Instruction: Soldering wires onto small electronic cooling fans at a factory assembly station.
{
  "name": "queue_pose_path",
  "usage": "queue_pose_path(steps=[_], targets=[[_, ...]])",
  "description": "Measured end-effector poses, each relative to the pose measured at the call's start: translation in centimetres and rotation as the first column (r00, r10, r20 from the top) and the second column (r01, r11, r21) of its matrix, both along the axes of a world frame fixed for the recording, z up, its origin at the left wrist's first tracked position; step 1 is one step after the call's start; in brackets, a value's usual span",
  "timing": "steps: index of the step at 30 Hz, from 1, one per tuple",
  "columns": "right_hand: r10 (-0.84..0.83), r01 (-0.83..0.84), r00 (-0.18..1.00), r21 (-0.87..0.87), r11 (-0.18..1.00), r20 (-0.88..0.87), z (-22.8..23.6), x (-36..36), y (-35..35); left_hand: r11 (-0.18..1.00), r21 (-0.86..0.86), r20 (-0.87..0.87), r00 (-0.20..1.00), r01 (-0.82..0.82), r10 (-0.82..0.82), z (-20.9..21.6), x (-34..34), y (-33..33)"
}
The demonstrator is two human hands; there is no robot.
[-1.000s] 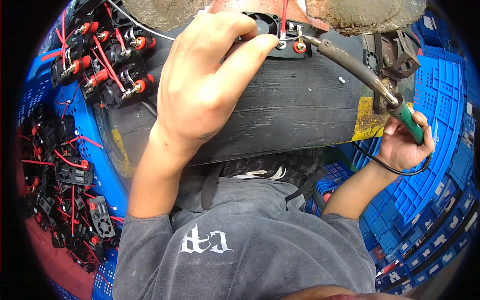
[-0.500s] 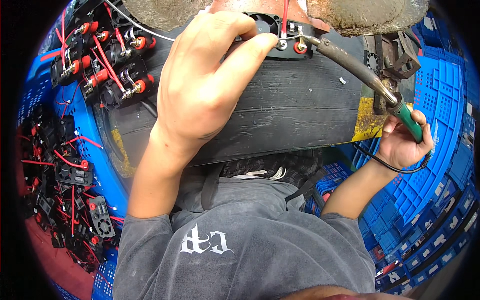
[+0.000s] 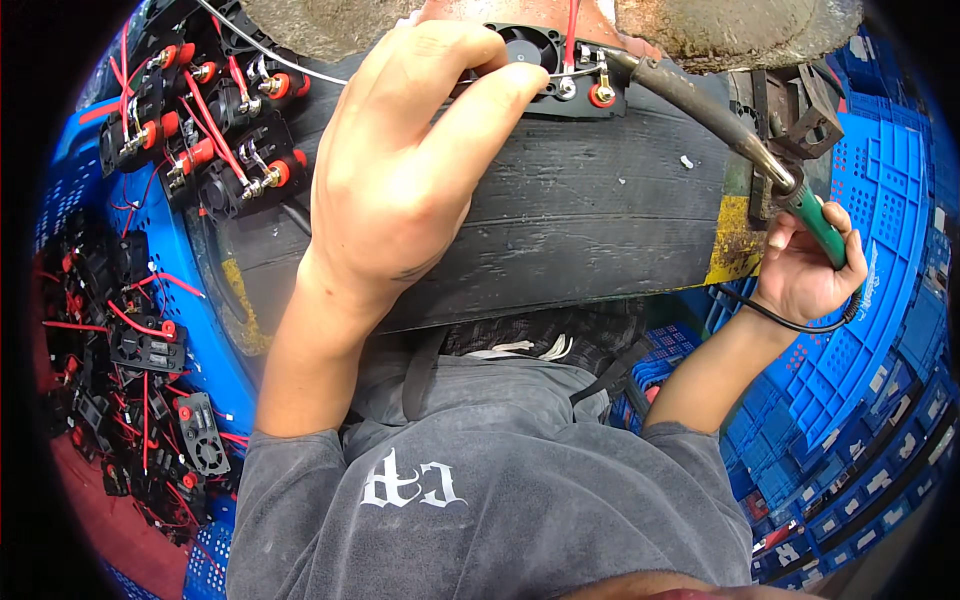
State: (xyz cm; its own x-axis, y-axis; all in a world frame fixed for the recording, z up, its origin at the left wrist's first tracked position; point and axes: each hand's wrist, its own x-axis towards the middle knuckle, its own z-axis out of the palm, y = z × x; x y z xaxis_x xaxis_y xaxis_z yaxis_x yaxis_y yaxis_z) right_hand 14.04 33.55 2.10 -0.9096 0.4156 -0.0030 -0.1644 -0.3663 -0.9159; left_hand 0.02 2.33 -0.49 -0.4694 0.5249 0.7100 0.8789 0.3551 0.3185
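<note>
Presently recorded: left hand (image 3: 400, 190), fingers curled together and pinched on a thin silvery solder wire (image 3: 270, 55), which ran in from the far left and ended at the terminals of a small black fan module with red binding posts and a red lead (image 3: 555, 75), set at the far edge of a worn black workbench slab with a yellow-painted corner (image 3: 600, 230). Right hand (image 3: 810, 275), closed round the green handle of a soldering iron with a long dark barrel (image 3: 700, 105); the barrel slanted from the right toward the module, its tip at the terminals beside the red post. A thin black cord looped from the handle below the wrist. Compared with the earlier views, nothing had shifted: both hands, wire and iron kept the same places, which suggested a joint held under heat at that moment. Also present: finished black modules with red posts and red wires (image 3: 200, 140) on the far left of the slab; more of them heaped in a blue plastic crate (image 3: 130, 370) at the near left; stacked blue perforated crates (image 3: 860, 380) at the right; the person's grey shirt in the near foreground.
</note>
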Motion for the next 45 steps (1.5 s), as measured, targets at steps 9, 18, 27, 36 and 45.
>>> queue_pose_path(steps=[9,18,27,36,45], targets=[[-0.012,0.013,1.000,0.074,0.997,-0.016,0.3,0.1,0.3,0.999,0.016,0.018,0.999,-0.033,0.032,1.5,0.6,1.1],[0.010,-0.009,1.000,0.051,0.999,-0.019,-0.1,0.3,0.6,1.000,-0.013,0.028,0.999,-0.020,0.021,1.4,0.5,1.3],[0.063,-0.062,0.998,0.039,0.997,-0.020,0.3,0.4,0.5,1.000,-0.015,0.047,0.999,-0.026,0.027,1.6,0.8,1.4],[0.033,-0.032,0.999,0.021,0.999,-0.035,0.2,0.6,0.5,0.999,-0.021,0.043,0.999,-0.028,0.029,1.6,0.7,1.6],[0.034,-0.034,0.999,0.009,0.999,-0.040,-0.2,0.4,0.3,0.999,-0.032,0.032,0.999,-0.032,0.033,1.7,0.6,1.6]])
